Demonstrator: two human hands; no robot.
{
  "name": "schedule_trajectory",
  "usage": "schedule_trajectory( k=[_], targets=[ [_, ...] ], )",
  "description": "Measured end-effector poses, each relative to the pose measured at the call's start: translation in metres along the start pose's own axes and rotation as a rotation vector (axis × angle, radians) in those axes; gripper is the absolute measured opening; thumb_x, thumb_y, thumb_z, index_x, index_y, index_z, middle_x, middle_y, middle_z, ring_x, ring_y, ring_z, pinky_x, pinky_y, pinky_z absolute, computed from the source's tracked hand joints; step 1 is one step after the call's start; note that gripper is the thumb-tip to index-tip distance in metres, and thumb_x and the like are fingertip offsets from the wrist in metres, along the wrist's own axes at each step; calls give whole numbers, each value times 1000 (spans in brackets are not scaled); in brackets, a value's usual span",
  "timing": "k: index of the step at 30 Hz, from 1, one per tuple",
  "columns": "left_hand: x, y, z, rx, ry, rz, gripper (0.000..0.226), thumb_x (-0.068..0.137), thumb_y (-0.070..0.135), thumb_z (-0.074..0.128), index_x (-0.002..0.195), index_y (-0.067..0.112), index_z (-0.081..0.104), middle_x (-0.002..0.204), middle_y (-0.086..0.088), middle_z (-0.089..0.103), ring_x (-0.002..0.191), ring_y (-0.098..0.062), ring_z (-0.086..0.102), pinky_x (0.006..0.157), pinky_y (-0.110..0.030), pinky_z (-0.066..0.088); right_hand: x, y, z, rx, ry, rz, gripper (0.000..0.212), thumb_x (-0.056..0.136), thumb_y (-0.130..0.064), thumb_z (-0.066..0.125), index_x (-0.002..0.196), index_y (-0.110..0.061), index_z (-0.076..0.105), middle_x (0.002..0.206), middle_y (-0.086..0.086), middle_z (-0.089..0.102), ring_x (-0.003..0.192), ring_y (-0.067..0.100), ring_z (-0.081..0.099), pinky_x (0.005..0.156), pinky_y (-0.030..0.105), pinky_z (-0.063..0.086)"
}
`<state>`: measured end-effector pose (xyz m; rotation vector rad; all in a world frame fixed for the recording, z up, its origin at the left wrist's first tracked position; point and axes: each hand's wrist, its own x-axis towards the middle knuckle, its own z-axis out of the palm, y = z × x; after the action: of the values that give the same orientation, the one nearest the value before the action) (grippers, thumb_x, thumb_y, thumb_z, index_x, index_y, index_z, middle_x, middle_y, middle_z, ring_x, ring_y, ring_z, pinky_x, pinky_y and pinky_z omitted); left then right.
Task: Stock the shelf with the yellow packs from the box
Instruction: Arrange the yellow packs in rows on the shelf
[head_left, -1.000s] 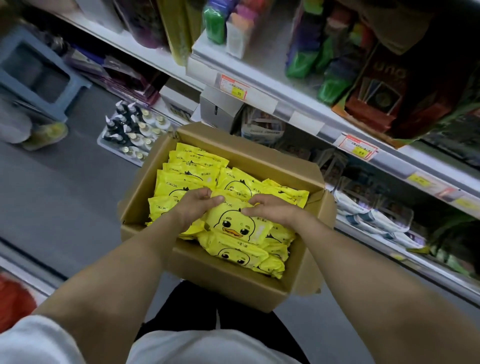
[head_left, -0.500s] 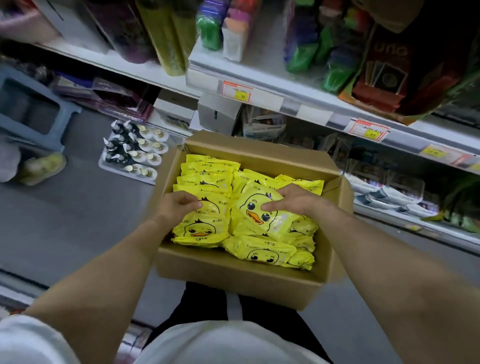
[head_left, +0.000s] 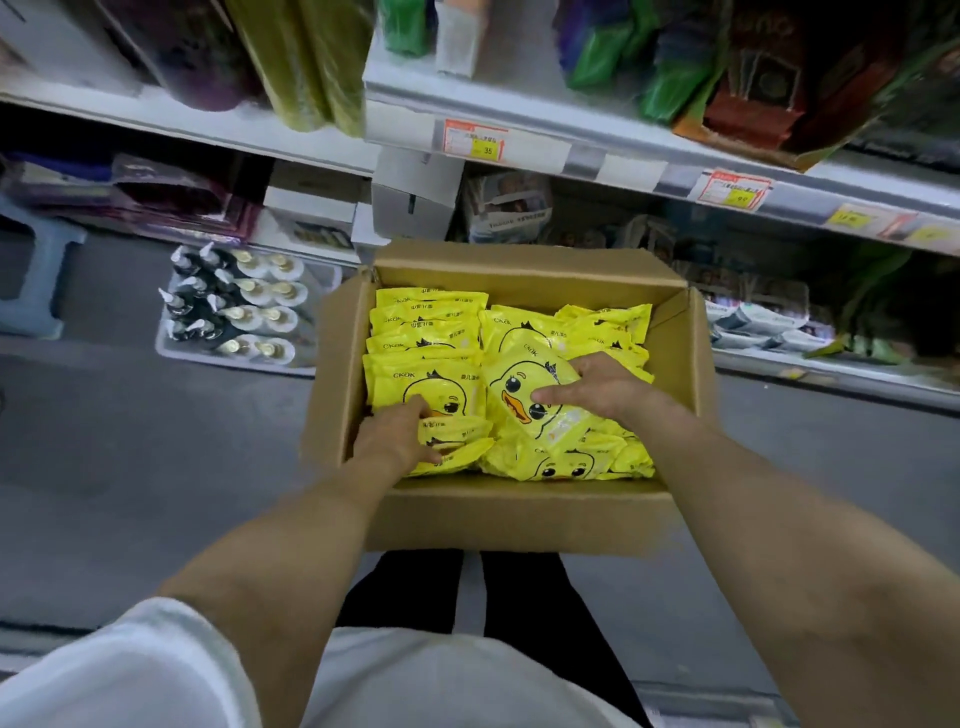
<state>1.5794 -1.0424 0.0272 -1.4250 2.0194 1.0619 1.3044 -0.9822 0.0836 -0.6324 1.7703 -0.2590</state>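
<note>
Box (head_left: 519, 512): flaps open, yellow packs (head_left: 431, 338) fill it.
My left hand (head_left: 392, 441): fingers curled on near-left packs.
My right hand (head_left: 602, 387): fingers spread, gripping duck pack (head_left: 524, 400).
Writing: "CKOK".

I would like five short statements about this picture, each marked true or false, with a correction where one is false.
1. Both hands are inside the cardboard box. True.
2. The right hand rests on a yellow pack printed with a duck face. True.
3. The box is empty. False: it holds many yellow packs.
4. The left hand holds a bottle. False: it touches yellow packs in the left stack.
5. A tray of bottles stands on the floor left of the box. True.
</note>
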Motion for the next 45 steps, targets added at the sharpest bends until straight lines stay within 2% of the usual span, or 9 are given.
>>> schedule_trajectory(
  k=[8, 11, 14, 17, 21, 27, 34, 39, 45],
  targets=[
    [8, 12, -56, 23, -85, 6, 72, 84, 44, 72, 144, 15, 45, 152, -6, 38, 139, -25, 35, 108, -33, 34, -50, -15, -19, 49, 145, -27, 91, 75, -44, 83, 148, -11, 40, 140, -2, 50, 134, 23, 42, 101, 33, 35],
    [1, 27, -86, -213, -130, -25, 75, 88, 44, 68, 148, 14, 37, 159, -6, 24, 144, -27, 26, 113, -38, 27, -63, -19, -32, 116, 144, -66, 45, 80, -31, 82, 120, -20, 65, 101, -16, 60, 109, 13, 56, 88, 26, 40],
    [-12, 52, -106, -491, -155, -58, 75, 91, 42, 65, 151, 17, 29, 160, -3, 19, 145, -29, 24, 115, -45, 26, -67, -25, -43, 128, 200, -105, 21, 76, -29, 85, 92, -28, 71, 100, -5, 75, 95, 16, 69, 80, 29, 53],
    [-24, 80, -122, -647, -148, -19, 68, 93, 42, 61, 150, 16, 32, 152, -2, 36, 137, -25, 36, 101, -41, 46, -72, -31, -61, 132, 255, -138, 20, 73, -33, 87, 88, -26, 75, 94, -4, 77, 86, 16, 72, 87, 36, 57],
    [-44, 116, -151, -769, -216, 76, 43, 90, 32, 66, 129, 21, 53, 94, 8, 64, 83, -7, 60, 74, -25, 52, -90, -50, -92, 115, 280, -234, 28, 70, -35, 88, 95, -26, 78, 94, -6, 77, 91, 17, 73, 93, 42, 55],
    [-57, 153, -209, -686, -176, 178, 43, 71, 14, 84, 111, 14, 66, 100, -9, 75, 96, -28, 71, 94, -48, 53, -125, -103, -156, 31, 283, -435, 22, 77, -22, 84, 97, -18, 76, 91, 0, 78, 83, 17, 74, 78, 34, 58],
    [-80, 204, -276, -653, 5, 252, 34, 75, 8, 80, 107, 6, 68, 92, -10, 76, 83, -24, 73, 74, -35, 59, -171, -178, -233, -81, 257, -697, 22, 76, -15, 83, 95, -18, 74, 85, -1, 77, 75, 15, 74, 65, 25, 58],
    [-94, 238, -324, -560, 143, 280, 38, 71, 8, 83, 107, 5, 70, 98, -12, 75, 94, -32, 71, 90, -46, 55, -186, -225, -280, -85, 263, -857, 34, 75, -13, 83, 108, -15, 72, 95, 4, 77, 85, 23, 75, 77, 35, 60],
    [-111, 276, -384, -338, 339, 283, 23, 69, 21, 87, 85, 22, 70, 75, 5, 74, 75, -19, 70, 63, -25, 50, -199, -260, -323, -55, 297, -957, 38, 74, -9, 84, 110, -11, 72, 97, 4, 77, 87, 20, 74, 76, 30, 60]
  ],
)
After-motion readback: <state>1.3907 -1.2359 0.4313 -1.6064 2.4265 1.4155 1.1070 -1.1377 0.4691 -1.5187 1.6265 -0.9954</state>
